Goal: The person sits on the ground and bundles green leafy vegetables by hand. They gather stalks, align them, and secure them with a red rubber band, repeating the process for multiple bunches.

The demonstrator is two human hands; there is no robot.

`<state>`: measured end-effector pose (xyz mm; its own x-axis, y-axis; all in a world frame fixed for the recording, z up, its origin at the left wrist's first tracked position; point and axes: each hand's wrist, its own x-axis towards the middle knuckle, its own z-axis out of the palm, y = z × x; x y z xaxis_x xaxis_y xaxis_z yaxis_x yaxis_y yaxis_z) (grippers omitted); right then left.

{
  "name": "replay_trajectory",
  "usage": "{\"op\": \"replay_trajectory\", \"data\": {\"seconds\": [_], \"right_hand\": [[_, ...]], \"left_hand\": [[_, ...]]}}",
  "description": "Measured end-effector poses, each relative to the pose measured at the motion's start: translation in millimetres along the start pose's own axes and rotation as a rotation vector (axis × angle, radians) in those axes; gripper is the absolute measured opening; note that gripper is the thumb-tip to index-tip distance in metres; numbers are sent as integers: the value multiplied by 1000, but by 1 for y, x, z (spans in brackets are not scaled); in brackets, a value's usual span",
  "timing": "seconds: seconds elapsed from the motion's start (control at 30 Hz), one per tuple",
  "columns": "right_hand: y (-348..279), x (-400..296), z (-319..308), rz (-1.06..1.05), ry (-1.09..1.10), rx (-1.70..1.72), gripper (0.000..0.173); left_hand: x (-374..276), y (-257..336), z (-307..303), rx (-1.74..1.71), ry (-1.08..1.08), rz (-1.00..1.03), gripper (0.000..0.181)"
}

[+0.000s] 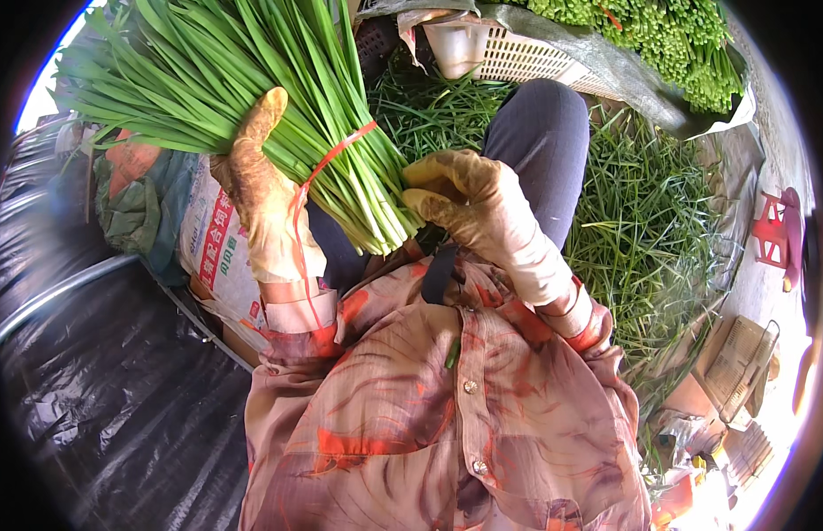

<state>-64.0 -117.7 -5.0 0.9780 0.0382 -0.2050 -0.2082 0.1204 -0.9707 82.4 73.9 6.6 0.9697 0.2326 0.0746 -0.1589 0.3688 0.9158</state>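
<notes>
A bunch of garlic chives (272, 93) is held up before me, its leaves pointing to the upper left and its pale stem ends towards my lap. My left hand (255, 179), in a stained, pale yellow glove, grips the bunch from the left with the thumb over the leaves. A red tie (341, 151) wraps the stems. A loose red strand hangs over the left glove to the cuff. My right hand (474, 192), gloved alike, has its bent fingertips against the right side of the stem ends. Whether they pinch a stem cannot be made out.
Loose green leaves (640, 219) cover the ground to the right. A white plastic basket (524, 53) stands ahead, beside more bunched stems (677, 46) on grey cloth. Black plastic sheeting (119, 391) and a printed sack (215, 245) lie left. A red plastic object (771, 229) is far right.
</notes>
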Motion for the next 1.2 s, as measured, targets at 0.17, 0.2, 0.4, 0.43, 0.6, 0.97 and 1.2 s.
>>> {"op": "replay_trajectory", "data": {"seconds": [0.17,0.2,0.4,0.43,0.6,0.97,1.2], "right_hand": [[6,2,-8,78,-68,-50,12],[3,-3,-9,8,-57,-221,10],[34,-59,-57,-285,133,-996,13],[43,-80,-83,-228,152,-1096,14],[42,-168,-170,623,296,-1480,11],[-40,-30,-20,-787,80,-847,47],[-9,-1,11,-918,111,-1166,33]], "left_hand": [[1,-2,1,-29,12,-37,41],[1,-2,0,-31,8,-43,40],[6,12,-3,-2,50,-127,36],[9,14,-4,22,92,-149,35],[7,35,-3,-63,12,-146,29],[-16,20,18,-56,42,-326,28],[28,-25,-35,1,-15,-249,27]]}}
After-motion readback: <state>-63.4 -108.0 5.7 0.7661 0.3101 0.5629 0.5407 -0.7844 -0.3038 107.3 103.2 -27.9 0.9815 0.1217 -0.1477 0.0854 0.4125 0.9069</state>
